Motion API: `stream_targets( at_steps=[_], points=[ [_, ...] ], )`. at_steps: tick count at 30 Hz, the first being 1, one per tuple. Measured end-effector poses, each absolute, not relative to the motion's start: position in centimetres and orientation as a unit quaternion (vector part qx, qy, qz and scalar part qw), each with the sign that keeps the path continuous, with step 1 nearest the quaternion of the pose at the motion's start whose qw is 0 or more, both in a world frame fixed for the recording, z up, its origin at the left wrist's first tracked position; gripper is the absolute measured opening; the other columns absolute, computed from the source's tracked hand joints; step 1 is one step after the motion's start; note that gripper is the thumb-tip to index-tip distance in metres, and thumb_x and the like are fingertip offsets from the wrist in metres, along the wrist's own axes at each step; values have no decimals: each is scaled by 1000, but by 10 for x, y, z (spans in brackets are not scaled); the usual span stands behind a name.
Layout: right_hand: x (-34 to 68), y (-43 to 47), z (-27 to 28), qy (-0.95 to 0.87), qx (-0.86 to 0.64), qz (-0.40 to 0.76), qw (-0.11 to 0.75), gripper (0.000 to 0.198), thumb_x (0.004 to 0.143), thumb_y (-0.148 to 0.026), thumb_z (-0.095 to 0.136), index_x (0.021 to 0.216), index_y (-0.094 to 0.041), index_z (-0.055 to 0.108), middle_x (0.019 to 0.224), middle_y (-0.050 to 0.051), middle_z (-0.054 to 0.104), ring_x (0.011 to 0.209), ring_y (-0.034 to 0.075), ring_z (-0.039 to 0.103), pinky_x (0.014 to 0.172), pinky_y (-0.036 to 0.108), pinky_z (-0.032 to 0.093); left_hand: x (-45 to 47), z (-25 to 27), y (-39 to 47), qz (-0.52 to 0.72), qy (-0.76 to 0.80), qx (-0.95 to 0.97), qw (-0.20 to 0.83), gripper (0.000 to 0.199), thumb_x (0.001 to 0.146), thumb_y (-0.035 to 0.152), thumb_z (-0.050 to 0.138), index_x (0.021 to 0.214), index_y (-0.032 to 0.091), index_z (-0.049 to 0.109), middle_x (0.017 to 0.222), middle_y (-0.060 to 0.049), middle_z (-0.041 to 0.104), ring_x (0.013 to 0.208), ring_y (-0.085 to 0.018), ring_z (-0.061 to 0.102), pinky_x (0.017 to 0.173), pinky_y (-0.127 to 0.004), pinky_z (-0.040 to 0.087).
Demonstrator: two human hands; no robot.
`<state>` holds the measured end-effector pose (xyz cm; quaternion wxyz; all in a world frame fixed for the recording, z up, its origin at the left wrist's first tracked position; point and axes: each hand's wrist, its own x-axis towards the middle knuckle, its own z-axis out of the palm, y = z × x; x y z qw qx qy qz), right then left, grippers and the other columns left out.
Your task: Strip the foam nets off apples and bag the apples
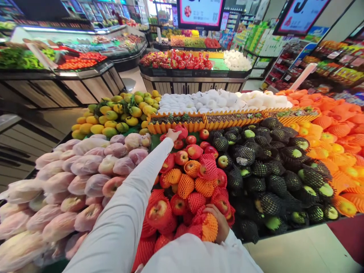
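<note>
One left hand (173,134) far, at a red-netted apple (182,131), can't tell if gripping; one right hand (219,218) near, curled around an orange-netted apple (209,227). More apples (178,205) between them; bagged fruit (85,165) left, black-netted fruit (275,184) right, planter boxes (233,123) far.

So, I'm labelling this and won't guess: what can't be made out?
In the head view:
Left hand: too small to judge its grip.
Fruit behind the left sleeve: hidden by it.
Fruit inside the orange net by the right hand: covered by the net.
Top of the upper-right sign: cut off by the picture's edge.
Small print on the middle sign: blurred.
</note>
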<state>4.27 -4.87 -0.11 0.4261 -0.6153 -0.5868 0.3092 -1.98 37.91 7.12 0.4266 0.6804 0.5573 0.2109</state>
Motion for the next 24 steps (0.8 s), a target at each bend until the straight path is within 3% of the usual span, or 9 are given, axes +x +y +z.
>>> stream_targets(
  at_steps=[3,5,7,9,13,18,24],
  points=[
    [43,-49,-3,-595,-613,292,431,47,63,-21,70,108,-22,60,112,10,62,101,28,65,86,33,50,-35,72,380,114,514,725,444,46,76,49,67,94,8,63,95,-14,69,87,-22,61,80,-33,48],
    [43,-48,-7,-604,-608,267,440,46,63,-22,70,108,-22,60,110,10,62,99,27,66,83,32,52,-57,76,376,65,485,750,446,47,62,51,77,86,12,66,91,-9,70,88,-23,62,83,-32,48],
    [43,-48,-12,-615,-605,244,442,44,65,-23,70,108,-23,59,109,9,63,98,26,67,81,31,53,-85,81,365,0,458,779,429,56,45,51,85,85,15,66,91,-7,71,91,-26,63,86,-33,48],
    [43,-48,-14,-621,-607,228,440,43,66,-23,70,108,-24,59,109,9,63,98,26,67,80,31,53,-111,85,347,-91,418,826,368,72,37,53,87,97,17,66,102,-9,71,98,-30,63,90,-36,47],
    [41,-47,-12,-621,-612,220,438,41,67,-23,68,107,-23,59,108,10,62,97,26,67,80,33,54,-142,87,319,-159,375,882,239,96,52,65,75,131,19,46,122,-14,63,112,-34,60,97,-40,44],
    [40,-48,-10,-619,-618,219,432,39,69,-23,67,106,-23,59,108,10,62,98,26,67,81,34,54,-151,88,345,-84,475,861,163,80,70,63,59,135,19,40,115,-14,65,102,-32,64,88,-38,47],
    [40,-48,-10,-621,-618,216,431,39,69,-26,68,106,-22,59,108,10,62,97,26,67,81,33,53,-143,78,380,-51,535,843,18,80,73,42,62,144,19,32,136,-21,48,122,-39,48,99,-47,38]
  ],
)
